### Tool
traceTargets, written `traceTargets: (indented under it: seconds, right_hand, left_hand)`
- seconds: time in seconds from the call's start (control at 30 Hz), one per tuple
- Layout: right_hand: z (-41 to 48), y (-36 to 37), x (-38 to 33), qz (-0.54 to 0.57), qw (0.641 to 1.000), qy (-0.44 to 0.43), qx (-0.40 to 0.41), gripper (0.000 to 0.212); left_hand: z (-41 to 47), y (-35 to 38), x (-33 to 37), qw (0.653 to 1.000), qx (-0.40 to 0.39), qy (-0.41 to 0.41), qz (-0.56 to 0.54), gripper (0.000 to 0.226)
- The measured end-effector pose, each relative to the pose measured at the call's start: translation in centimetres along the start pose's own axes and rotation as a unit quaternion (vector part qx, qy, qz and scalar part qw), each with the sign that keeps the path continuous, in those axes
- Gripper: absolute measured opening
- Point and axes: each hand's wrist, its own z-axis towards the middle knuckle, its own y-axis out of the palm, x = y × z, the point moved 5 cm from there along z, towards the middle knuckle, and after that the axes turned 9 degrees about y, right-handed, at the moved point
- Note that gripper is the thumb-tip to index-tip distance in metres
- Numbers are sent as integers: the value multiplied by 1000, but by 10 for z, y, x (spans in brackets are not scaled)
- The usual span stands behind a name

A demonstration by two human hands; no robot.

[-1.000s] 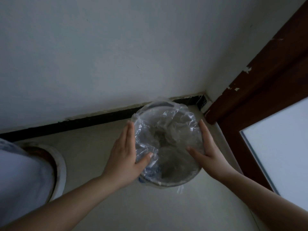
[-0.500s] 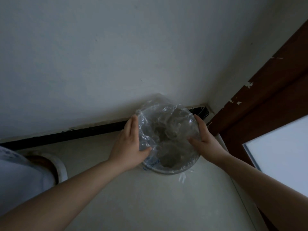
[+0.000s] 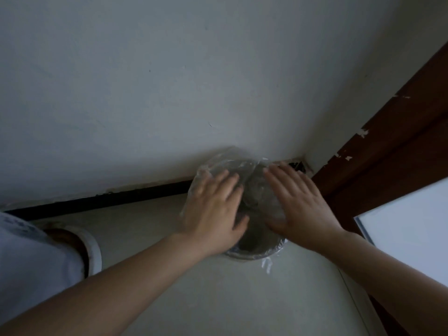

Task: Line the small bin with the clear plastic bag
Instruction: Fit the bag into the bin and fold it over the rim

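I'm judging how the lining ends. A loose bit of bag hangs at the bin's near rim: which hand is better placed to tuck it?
Probably the right hand: the loose flap of clear plastic bag hangs below the small round bin's rim, slightly nearer its wrist than the left hand.

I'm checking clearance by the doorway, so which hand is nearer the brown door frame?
Right. The right hand lies over the bin's door-frame side; the left hand is over the far side.

Corner of a lived-in home room.
A plain white plastered wall point(image 3: 169, 81) meets a pale floor point(image 3: 218, 299) along a black skirting strip point(image 3: 97, 204), beside a dark brown wooden door frame point(image 3: 400, 146) with chipped paint.
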Motion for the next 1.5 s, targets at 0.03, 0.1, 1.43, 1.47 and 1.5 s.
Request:
traceTargets:
  seconds: [0.03,0.1,1.43,1.47,1.5]
  right_hand:
    - [2,7,-7,-36,999,-5,-25,98]
    - [6,23,-10,-92,993,13,-72,100]
    - [14,-14,19,200,979,3,44,49]
    - [17,-11,7,108,992,-62,6,50]
    - [19,-4,-5,23,992,-116,-47,52]
  left_hand:
    - [4,10,7,999,-55,-2,0,79]
    - [9,33,9,987,-154,-39,-6,88]
    - [3,32,-14,939,-331,88,-23,73]
    - [-3,23,-17,949,-303,88,-9,69]
    - [-7,16,-18,955,-280,93,4,66]
